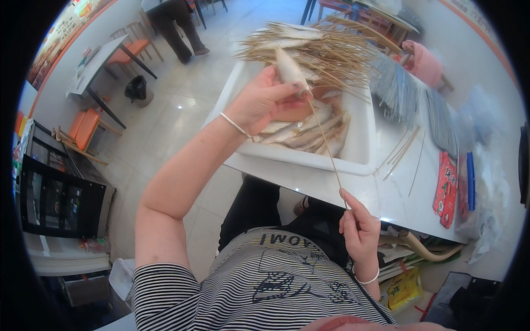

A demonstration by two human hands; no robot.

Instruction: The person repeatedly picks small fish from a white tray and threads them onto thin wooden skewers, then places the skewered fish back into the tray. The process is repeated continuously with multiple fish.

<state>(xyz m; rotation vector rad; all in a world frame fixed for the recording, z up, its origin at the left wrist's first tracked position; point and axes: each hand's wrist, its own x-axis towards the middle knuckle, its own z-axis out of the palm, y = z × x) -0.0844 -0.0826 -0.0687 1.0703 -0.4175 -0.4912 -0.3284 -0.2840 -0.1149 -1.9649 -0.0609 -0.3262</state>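
Observation:
My left hand (279, 93) holds a small pale fish (290, 70) above a white plastic tub (368, 153). In my right hand (358, 225), near the table's front edge, is the lower end of a thin wooden skewer (327, 142), pinched between thumb and fingers. The skewer's upper end meets the fish's head end; how deep it sits is hidden. More fish (298, 132) lie loose in the tub below my left hand. Behind them a pile of skewered fish (290, 39) rests across the tub's far part, many sticks pointing right.
Right of the tub, the white table (397, 182) bears several loose skewers (403, 151), bundles of grey-blue strips (395, 91) and red packets (446, 188). Plastic bags (488, 186) lie at its right end. A person (176, 27) stands across the room, near tables and orange chairs.

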